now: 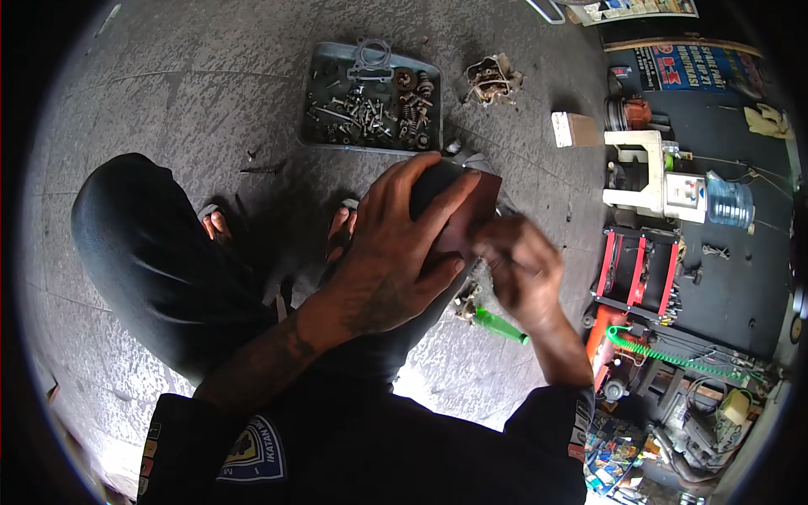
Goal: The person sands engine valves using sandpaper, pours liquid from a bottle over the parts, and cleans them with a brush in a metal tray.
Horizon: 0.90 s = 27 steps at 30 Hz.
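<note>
A dark reddish-brown sheet (475, 206), with the look of sandpaper, lies over my raised right knee. My left hand (391, 240) holds it down there, the fingers spread across it and the thumb at its near edge. My right hand (522, 261) is at the sheet's right side, fingers curled in and smeared by motion. What those fingers pinch, if anything, I cannot make out.
Beyond my knee a metal tray (307, 126) holds bolts, springs and a gasket. An engine part (492, 80) sits right of it. A green bottle (501, 326) lies by my right forearm. At the right stand a red tool rack (640, 273) and a white stool (635, 172).
</note>
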Available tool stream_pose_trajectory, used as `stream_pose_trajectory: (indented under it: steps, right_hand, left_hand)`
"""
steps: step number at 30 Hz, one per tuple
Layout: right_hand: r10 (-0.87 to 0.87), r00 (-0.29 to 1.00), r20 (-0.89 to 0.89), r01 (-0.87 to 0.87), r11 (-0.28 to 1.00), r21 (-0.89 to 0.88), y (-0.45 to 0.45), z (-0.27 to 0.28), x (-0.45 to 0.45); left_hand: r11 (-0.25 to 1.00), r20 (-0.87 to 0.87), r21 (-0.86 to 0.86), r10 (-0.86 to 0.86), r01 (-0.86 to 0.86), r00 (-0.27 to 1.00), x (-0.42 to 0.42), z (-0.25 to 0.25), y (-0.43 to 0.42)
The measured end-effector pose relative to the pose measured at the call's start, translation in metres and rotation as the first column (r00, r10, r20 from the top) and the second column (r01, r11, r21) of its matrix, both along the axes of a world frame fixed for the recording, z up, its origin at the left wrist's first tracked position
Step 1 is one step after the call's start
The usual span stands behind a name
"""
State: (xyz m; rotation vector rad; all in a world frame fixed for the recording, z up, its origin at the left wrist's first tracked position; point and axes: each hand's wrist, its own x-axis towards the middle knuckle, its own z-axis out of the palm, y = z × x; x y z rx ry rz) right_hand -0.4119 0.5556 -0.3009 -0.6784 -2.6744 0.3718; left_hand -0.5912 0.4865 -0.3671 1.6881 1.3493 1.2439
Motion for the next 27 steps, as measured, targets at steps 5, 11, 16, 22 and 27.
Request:
stream_pose_trajectory:
  steps: [5,11,16,22,27]
  right_hand:
    - [0.015,1.0,-0.002,-0.015,1.0,0.027,0.004,-0.003,0.005]
    - [-0.02,1.0,0.017,0.021,0.995,-0.1,-0.008,0.004,-0.006]
    - [0.039,0.999,0.019,-0.04,0.999,0.018,-0.001,-0.003,0.003]
    - [0.073,0.997,-0.002,-0.073,0.997,0.015,-0.004,-0.003,-0.001]
    - [-0.019,1.0,-0.001,0.019,0.998,0.052,0.009,-0.004,0.004]
  left_hand:
    - [1.0,-0.001,-0.004,0.009,-0.009,1.0,0.0,0.0,0.0]
    - [1.0,-0.008,0.001,0.01,-0.01,1.0,-0.001,-0.001,0.0]
    - [1.0,-0.01,-0.004,0.008,-0.008,1.0,0.0,-0.001,0.003]
    - [1.0,0.003,-0.004,0.007,-0.007,1.0,-0.001,0.001,0.003]
    - [1.0,0.02,-0.001,-0.006,0.006,1.0,0.0,0.0,0.0]
